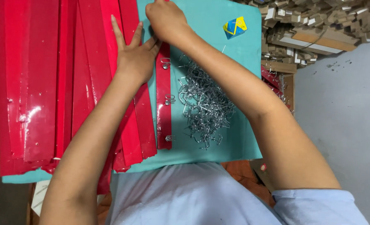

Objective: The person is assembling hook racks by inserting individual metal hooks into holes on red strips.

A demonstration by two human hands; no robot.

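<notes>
My left hand (135,56) lies flat, fingers spread, on the overlapping glossy red strips (47,83), pressing them near their right edge. My right hand (166,18) is curled at the far end of a single narrow red strip (163,96) that lies on the teal board (243,54); what its fingertips pinch is hidden. That narrow strip carries three small metal clips (169,99) along its length. A heap of several loose silver wire clips (203,104) sits just right of the strip, under my right forearm.
A small yellow and blue folded object (235,27) rests on the teal board's far right. Stacks of cardboard pieces (318,25) fill the top right. A wooden box (282,79) holding more clips stands at the board's right edge, by grey floor (343,112).
</notes>
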